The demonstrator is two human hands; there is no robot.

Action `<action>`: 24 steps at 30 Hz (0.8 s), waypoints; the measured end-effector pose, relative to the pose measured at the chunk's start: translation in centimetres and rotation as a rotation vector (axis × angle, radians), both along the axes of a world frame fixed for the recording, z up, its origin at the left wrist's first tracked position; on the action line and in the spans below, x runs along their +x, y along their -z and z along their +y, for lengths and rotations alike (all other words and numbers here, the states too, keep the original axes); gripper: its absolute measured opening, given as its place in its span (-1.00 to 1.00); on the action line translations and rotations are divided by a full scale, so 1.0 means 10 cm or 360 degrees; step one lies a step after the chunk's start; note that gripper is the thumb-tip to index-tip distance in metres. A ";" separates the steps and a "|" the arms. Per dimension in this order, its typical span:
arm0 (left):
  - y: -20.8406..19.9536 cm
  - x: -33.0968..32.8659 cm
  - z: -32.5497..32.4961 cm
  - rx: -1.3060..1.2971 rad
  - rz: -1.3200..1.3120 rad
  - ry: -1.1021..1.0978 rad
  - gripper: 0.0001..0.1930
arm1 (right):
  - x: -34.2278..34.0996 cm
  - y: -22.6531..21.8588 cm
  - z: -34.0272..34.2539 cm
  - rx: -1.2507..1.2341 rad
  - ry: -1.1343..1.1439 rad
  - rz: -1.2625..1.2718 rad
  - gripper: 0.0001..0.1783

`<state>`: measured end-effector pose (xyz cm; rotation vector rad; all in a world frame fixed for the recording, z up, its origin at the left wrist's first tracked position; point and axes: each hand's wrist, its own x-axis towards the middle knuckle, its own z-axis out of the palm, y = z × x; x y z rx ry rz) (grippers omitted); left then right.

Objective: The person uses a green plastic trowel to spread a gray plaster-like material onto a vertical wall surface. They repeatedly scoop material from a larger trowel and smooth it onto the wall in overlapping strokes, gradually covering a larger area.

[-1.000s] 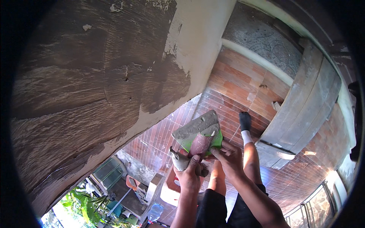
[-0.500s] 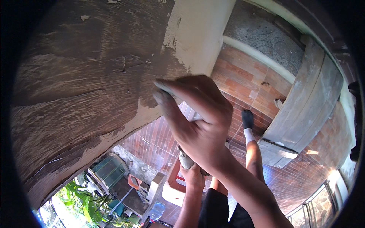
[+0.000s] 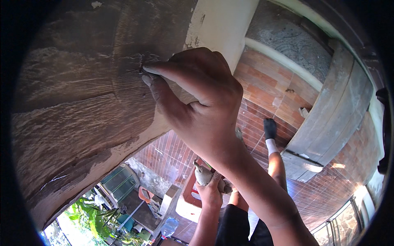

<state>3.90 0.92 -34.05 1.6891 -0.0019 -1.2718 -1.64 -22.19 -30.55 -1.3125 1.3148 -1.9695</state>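
Note:
The surface [image 3: 78, 78] at the left is coated in wet-looking brown plaster with streaks and scratch lines. My right hand [image 3: 201, 90] is raised in front of it, thumb and forefinger pinched together, tips at a small rough spot in the coating. Whatever sits between those fingertips is too small to make out. Lower down, my left hand [image 3: 210, 194] is wrapped round a mortar-caked hand tool [image 3: 203, 174], with a pale rounded part and a thin bent neck; its exact kind is unclear. My right forearm passes in front of part of it.
Below stands a red and white container [image 3: 189, 205]. A curved grey wooden bench [image 3: 324, 119] is at the right, near my foot [image 3: 269, 129] on the tiled floor [image 3: 258, 119]. A clear plastic bottle [image 3: 169, 226] and green plants [image 3: 90, 217] show at the lower left.
My right hand has moved up and left, bringing its pinched fingertips to the rough spot on the plaster. More of the tool in my left hand now shows.

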 end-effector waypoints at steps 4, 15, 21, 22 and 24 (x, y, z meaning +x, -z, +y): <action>-0.04 -0.01 -0.04 -0.0032 -0.0043 -0.0030 -0.46 | 0.02 0.01 -0.03 -0.0032 0.0016 -0.0027 -0.81; -0.08 0.02 -0.07 -0.0077 -0.0008 -0.0064 -0.61 | 0.06 0.01 -0.11 -0.0156 0.0053 0.0152 -0.81; -0.08 0.06 -0.08 -0.0049 -0.0069 0.0058 -0.47 | -0.18 0.07 0.11 -0.0034 -0.0166 0.0055 -0.88; -0.07 0.07 -0.08 0.0032 -0.0091 0.0069 -0.47 | -0.25 0.12 0.20 0.0088 -0.0165 0.0049 -0.90; -0.06 0.08 -0.08 0.0117 -0.0114 0.0058 -0.45 | -0.46 0.25 0.46 0.0434 -0.0208 0.0058 -0.96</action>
